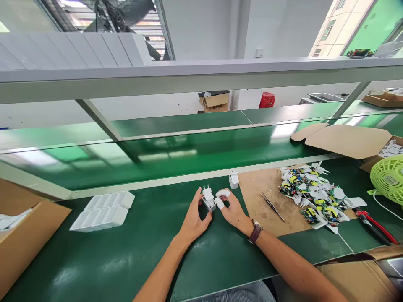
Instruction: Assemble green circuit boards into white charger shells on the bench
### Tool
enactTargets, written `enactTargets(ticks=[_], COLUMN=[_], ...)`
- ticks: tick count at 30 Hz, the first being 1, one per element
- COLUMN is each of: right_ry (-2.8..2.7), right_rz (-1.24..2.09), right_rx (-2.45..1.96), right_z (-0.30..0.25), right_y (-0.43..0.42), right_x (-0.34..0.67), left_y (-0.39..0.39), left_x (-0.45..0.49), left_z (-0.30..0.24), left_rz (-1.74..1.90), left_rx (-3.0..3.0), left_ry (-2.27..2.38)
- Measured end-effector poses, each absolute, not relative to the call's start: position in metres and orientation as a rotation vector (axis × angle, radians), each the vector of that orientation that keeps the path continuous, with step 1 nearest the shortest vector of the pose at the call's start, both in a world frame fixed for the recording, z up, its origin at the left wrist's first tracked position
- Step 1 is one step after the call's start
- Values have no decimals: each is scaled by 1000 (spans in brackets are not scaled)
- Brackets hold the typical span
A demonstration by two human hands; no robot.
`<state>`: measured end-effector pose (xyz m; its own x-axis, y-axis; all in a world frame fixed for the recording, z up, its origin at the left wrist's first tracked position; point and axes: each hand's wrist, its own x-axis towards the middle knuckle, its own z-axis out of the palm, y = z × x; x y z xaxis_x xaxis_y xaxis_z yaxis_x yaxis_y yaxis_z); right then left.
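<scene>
Tabletop (pixel 151 247): green, beneath our white adapter (pixel 208 197), between both hands.
Left hand (pixel 193 219): grip around the adapter; we'd hold it steady.
Right hand (pixel 234 212): grip narrowly parted beside it, contact unclear.
Prongs (pixel 208 186): upward; we'd avoid bending them.

— Seen at the back?
— White wall (pixel 201 31), pipe (pixel 234 37) and socket (pixel 258 53).
— Light?
— From a bright slatted window (pixel 147 24), upper left; a pale building (pixel 329 31) outside, upper right.
— Below?
— Glossy green workbench (pixel 151 241) with reflections (pixel 170 154), beneath a long grey shelf (pixel 195 81).
</scene>
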<state>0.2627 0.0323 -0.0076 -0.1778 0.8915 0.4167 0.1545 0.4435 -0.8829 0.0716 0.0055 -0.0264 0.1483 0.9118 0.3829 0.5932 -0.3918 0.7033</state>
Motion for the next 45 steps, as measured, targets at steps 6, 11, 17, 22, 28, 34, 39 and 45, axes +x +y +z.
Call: enactTargets(ticks=[6, 11, 17, 22, 28, 34, 39, 45], right_ry=[-1601, -1615, -1642, -1606, -1437, -1296, -1354, -1415], right_rz=[705, 715, 678, 629, 589, 617, 647, 623], right_rx=[-805, -786, -716, -693, -820, -1189, -1230, -1229], right_z=[-11, -7, -4, 3, 13, -8, -30, -39], right_y=[40, 37, 36, 40, 54, 78, 86, 85], right_x=[271, 272, 274, 285, 308, 318, 311, 302], left_y=[6, 9, 13, 13, 42, 88, 106, 113], left_x=[71, 70, 70, 70, 83, 115, 129, 139], left_z=[-16, -20, -19, -16, -8, 2, 0, -3], left_rz=[1254, 1325, 1457, 1400, 1259, 1124, 1108, 1123], left_rx=[2229, 2317, 2397, 2386, 2345, 2146, 2080, 1906], left_ry=[1295, 1286, 1322, 1364, 1265, 1176, 1193, 1275])
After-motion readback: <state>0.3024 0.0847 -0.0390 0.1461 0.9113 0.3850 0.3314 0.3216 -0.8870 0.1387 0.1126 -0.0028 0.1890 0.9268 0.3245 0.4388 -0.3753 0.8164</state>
